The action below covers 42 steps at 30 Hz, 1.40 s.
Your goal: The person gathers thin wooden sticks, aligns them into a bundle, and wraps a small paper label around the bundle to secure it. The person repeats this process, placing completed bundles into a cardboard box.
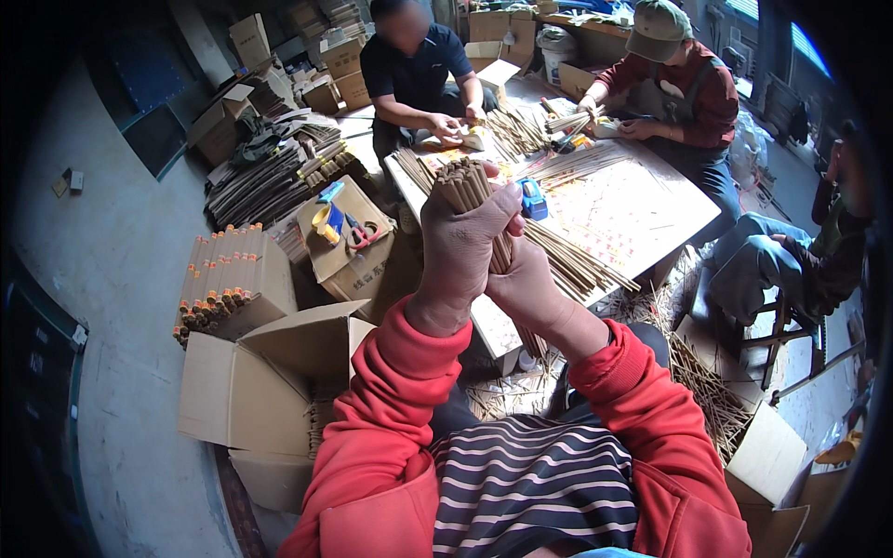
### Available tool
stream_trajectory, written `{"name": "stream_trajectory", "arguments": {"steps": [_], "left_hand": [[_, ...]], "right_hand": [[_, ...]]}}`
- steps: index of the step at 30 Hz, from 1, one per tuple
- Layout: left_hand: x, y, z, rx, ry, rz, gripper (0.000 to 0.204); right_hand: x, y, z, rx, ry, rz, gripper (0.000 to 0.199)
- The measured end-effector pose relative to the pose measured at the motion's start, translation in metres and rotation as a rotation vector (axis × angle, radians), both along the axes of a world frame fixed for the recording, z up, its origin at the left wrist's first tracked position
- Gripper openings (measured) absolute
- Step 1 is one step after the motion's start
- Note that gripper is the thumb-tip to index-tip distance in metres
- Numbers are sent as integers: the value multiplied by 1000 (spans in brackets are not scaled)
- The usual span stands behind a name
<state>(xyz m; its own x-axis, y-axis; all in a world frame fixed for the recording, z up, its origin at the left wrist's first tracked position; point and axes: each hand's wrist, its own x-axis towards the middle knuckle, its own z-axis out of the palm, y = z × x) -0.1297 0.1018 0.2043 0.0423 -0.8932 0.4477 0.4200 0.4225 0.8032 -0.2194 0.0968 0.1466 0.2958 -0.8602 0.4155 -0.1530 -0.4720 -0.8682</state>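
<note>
A thick bundle of brown incense sticks stands tilted in front of me, above the near edge of the table. Its blunt ends point up and away. My left hand is wrapped round the upper part of the bundle. Lower down, my right hand grips the same bundle, its fingers close against the left hand. Part of the bundle is hidden by my hands, and its lower end shows below them. Just beyond my hands, a blue tape dispenser stands on the white table near loose sticks.
At left, scissors and a tape roll lie on a carton. Wrapped bundles are stacked beside an open box. Two people work across the table; another person sits at right.
</note>
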Motion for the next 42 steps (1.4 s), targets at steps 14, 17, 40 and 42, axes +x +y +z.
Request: {"name": "stream_trajectory", "arguments": {"steps": [14, 17, 40, 42], "left_hand": [[34, 35, 52, -348, -615, 311, 13], [54, 41, 67, -269, -731, 354, 11], [37, -37, -141, 1102, -500, -644, 12], [37, -41, -149, 1115, -474, -666, 12]], "right_hand": [[-15, -14, -8, -272, -187, 194, 46], [-61, -63, -53, 114, -390, 4, 35], [-171, -226, -173, 290, 845, -443, 27], [-173, -229, -169, 395, 817, -406, 28]]}}
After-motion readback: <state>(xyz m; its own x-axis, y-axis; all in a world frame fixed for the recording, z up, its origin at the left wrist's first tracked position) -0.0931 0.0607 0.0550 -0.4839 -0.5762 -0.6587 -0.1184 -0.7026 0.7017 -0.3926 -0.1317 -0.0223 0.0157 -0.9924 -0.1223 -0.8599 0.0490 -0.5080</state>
